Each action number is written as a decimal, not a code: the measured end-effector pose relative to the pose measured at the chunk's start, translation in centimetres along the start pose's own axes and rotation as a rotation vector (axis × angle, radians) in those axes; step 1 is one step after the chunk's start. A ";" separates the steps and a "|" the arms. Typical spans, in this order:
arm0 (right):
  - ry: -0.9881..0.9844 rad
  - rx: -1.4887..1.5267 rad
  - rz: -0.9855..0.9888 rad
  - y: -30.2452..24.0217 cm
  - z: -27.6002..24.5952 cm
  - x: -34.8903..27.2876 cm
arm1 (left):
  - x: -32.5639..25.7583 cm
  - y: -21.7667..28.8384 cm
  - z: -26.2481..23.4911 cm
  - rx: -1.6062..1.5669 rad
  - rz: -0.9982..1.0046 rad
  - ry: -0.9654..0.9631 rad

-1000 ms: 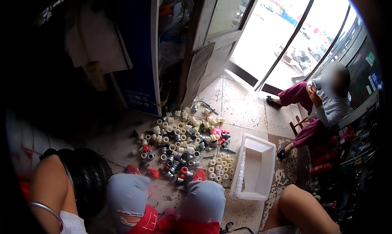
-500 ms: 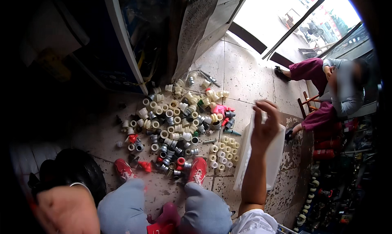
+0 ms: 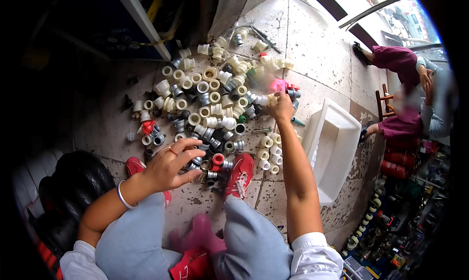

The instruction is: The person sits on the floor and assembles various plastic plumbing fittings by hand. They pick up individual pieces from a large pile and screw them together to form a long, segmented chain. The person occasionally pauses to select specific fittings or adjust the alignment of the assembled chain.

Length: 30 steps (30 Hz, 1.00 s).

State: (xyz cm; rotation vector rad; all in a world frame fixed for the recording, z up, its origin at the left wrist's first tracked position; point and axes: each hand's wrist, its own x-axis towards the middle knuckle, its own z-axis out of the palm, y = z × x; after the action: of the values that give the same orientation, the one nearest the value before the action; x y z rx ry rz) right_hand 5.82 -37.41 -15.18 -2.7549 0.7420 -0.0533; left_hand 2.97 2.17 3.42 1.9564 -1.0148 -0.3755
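A heap of cream, white and grey metal pipe fittings (image 3: pixel 215 97) lies spread on the floor in front of me. My right hand (image 3: pixel 281 108) is at the heap's right side, its fingers closed around a cream pipe fitting (image 3: pixel 271 100), partly hidden by them. Over the heap's near left edge, my left hand (image 3: pixel 168 168) hovers with fingers apart and nothing in it. A red ring-shaped fitting (image 3: pixel 218 159) sits just right of its fingertips. Several white fittings (image 3: pixel 264 154) stand grouped in rows beneath my right forearm.
A white plastic tub (image 3: pixel 351 121) stands right of my right arm. Another person (image 3: pixel 398 60) sits at the far right. Black tyre-like rounds (image 3: pixel 83 182) are at the left. Crowded goods (image 3: pixel 405 216) fill the lower right. A pink stool (image 3: pixel 199 233) is between my legs.
My left hand has come from the lower left up to the heap. My right hand has moved from above the tub to the heap and closed on a fitting. The view has shifted.
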 end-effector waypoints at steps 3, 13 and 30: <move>0.067 0.325 0.101 2.6 -1.4 -0.1 | -2.0 -3.6 0.8 0.007 -0.098 -0.038; -0.991 1.894 0.668 -6.9 -6.6 -17.0 | -8.9 -16.3 -0.2 0.263 -0.392 0.093; -0.998 1.594 0.516 -15.1 -6.7 -18.1 | -1.5 -12.0 3.0 -0.670 -0.417 0.311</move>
State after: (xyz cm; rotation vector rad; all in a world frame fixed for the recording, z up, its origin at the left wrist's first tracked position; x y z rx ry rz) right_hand -3.29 -17.69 -3.74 -0.8253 0.5925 0.5324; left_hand 6.34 5.07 -8.17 1.5237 -0.2187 -0.5374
